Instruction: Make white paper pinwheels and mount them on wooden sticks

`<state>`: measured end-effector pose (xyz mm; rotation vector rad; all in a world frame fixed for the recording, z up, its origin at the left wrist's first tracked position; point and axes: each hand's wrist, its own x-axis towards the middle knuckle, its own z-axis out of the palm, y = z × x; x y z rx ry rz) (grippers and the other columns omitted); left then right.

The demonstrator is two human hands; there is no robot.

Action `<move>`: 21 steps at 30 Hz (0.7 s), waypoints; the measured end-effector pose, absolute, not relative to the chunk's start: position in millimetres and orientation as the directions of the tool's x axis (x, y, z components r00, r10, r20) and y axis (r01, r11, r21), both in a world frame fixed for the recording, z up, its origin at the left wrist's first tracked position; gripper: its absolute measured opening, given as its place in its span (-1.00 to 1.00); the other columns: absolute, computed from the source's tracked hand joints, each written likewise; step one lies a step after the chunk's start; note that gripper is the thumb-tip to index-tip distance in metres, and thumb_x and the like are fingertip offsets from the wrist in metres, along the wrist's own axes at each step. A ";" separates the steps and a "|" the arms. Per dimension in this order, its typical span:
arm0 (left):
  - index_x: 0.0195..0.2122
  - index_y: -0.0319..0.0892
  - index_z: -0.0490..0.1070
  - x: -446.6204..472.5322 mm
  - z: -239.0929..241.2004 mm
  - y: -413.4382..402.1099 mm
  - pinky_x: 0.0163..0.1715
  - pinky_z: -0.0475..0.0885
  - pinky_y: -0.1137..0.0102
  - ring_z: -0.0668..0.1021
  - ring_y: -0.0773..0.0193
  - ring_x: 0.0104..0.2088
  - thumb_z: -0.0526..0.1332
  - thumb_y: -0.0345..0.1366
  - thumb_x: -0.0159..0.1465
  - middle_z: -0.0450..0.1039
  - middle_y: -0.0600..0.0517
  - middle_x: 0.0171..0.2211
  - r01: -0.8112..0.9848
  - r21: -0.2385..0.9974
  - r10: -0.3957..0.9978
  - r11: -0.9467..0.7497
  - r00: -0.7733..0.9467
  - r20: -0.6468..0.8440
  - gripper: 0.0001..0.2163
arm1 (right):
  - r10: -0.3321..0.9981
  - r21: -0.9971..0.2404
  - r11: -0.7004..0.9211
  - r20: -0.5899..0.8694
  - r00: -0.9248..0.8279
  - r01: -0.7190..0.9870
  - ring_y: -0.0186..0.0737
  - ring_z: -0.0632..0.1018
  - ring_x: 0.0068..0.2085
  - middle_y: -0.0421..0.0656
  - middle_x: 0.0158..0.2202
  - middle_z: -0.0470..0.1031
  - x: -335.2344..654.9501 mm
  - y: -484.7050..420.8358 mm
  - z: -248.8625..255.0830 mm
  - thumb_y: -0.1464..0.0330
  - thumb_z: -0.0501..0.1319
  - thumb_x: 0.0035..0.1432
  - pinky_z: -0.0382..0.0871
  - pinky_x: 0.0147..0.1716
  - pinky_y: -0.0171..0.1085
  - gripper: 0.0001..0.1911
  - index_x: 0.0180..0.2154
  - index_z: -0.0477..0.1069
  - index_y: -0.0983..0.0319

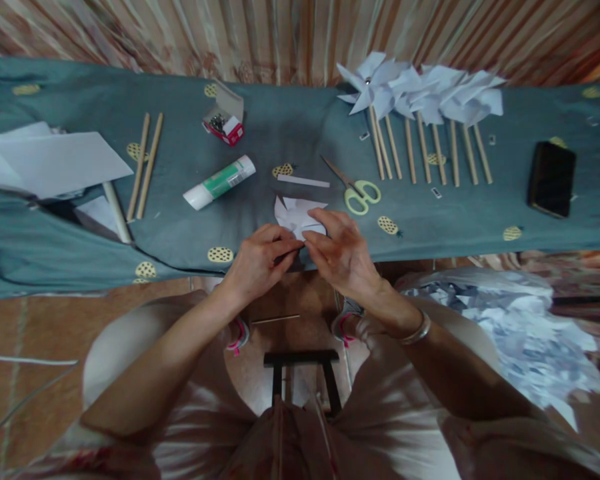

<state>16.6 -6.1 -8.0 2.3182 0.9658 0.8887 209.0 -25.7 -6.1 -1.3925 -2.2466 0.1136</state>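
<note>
Both my hands meet at the near edge of a table covered in blue-grey cloth. My left hand and my right hand pinch a folded white paper piece between their fingertips, fingers pressed together on it. The paper looks like a partly folded pinwheel. A thin stick-like thing seems to lie under my left fingers; I cannot make it out. Green-handled scissors lie just beyond my right hand. A glue stick lies beyond my left hand.
Several finished white pinwheels on wooden sticks lie at the back right, a black phone beside them. Two bare sticks, white sheets and a small red pin box lie to the left. Paper scraps sit by my right knee.
</note>
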 end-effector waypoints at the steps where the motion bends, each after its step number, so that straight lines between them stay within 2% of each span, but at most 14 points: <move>1: -0.15 -0.20 0.59 16.7 -8.3 -6.1 -0.19 0.47 0.33 0.54 0.22 -0.23 0.18 -0.41 0.32 0.52 -0.05 -0.28 0.443 0.624 0.747 -0.644 0.541 0.386 -0.81 | 0.858 -0.308 0.478 0.364 -0.363 0.823 -0.01 0.39 0.10 -0.04 0.14 0.42 208.7 -25.6 -5.8 0.37 0.08 0.32 0.36 0.05 0.00 -0.76 -0.24 0.53 0.20; 4: -0.16 -0.23 0.59 16.8 -9.2 -6.2 -0.21 0.47 0.36 0.54 0.24 -0.24 0.18 -0.42 0.31 0.52 -0.06 -0.29 0.446 0.605 0.738 -0.660 0.536 0.410 -0.82 | 0.855 -0.282 0.483 0.359 -0.375 0.829 0.00 0.38 0.11 -0.02 0.17 0.39 208.2 -25.3 -4.9 0.40 0.07 0.30 0.36 0.06 0.00 -0.76 -0.16 0.52 0.21; 9: -0.17 -0.22 0.58 16.8 -9.2 -6.0 -0.21 0.47 0.36 0.55 0.24 -0.24 0.18 -0.41 0.32 0.52 -0.05 -0.29 0.449 0.601 0.737 -0.661 0.539 0.408 -0.82 | 0.878 -0.314 0.466 0.281 -0.388 0.827 0.06 0.31 0.21 -0.02 0.27 0.27 208.7 -25.0 -2.8 0.47 0.04 0.26 0.30 0.13 0.09 -0.66 0.00 0.44 0.20; 15: -0.17 -0.19 0.57 17.1 -8.1 -6.5 -0.20 0.47 0.35 0.55 0.24 -0.23 0.16 -0.39 0.33 0.52 -0.03 -0.28 0.462 0.604 0.745 -0.650 0.542 0.388 -0.81 | 0.870 -0.236 0.480 0.250 -0.425 0.845 0.05 0.29 0.25 0.05 0.30 0.24 204.5 -25.6 -3.9 0.49 -0.01 0.29 0.33 0.09 0.08 -0.66 0.00 0.43 0.24; 21: -0.21 -0.19 0.57 15.6 -7.2 -8.3 -0.19 0.48 0.33 0.55 0.23 -0.23 0.16 -0.40 0.31 0.52 -0.03 -0.28 0.467 0.600 0.748 -0.649 0.536 0.392 -0.83 | 0.868 -0.299 0.488 0.265 -0.420 0.820 -0.07 0.26 0.30 0.00 0.32 0.25 194.9 -27.0 -10.5 0.49 -0.01 0.31 0.24 0.18 -0.01 -0.68 0.01 0.39 0.24</move>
